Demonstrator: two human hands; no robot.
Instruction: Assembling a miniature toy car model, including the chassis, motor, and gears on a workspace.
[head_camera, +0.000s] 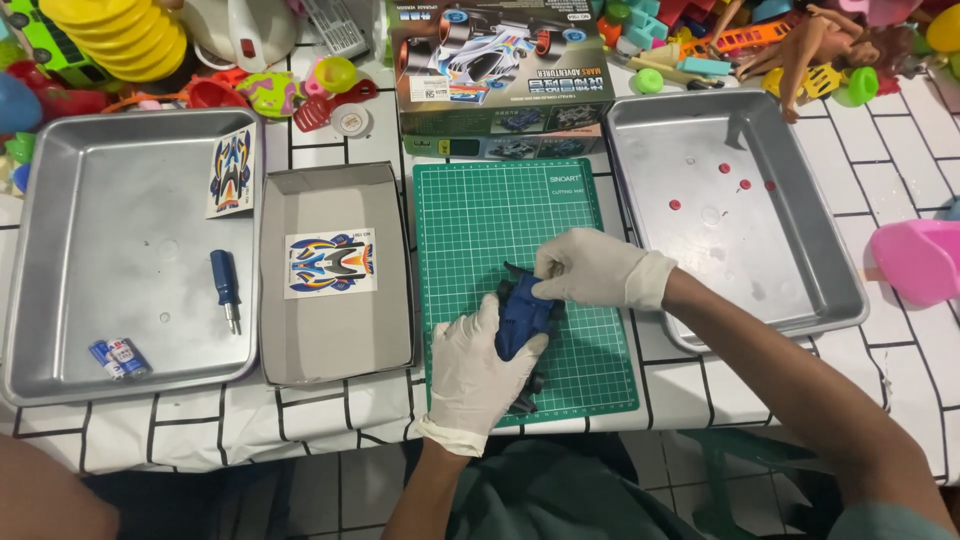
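Blue car (524, 312) on mat (470, 215), long axis near-far. L hand (478, 375) cups near end; R hand (596, 268) pinches far end.

- cutting mat (480, 215) sits dead centre, toy car (524, 318) on it, left hand (476, 375) and right hand (598, 268) both on the car
- open cardboard tray (338, 340) just left of the mat, sticker sheet (331, 265) inside
- metal tray (120, 200) further left: screwdriver (225, 288), batteries (118, 358) and another sticker sheet (231, 171) in it
- second metal tray (800, 230) right of the mat
- kit box (500, 75) behind the mat
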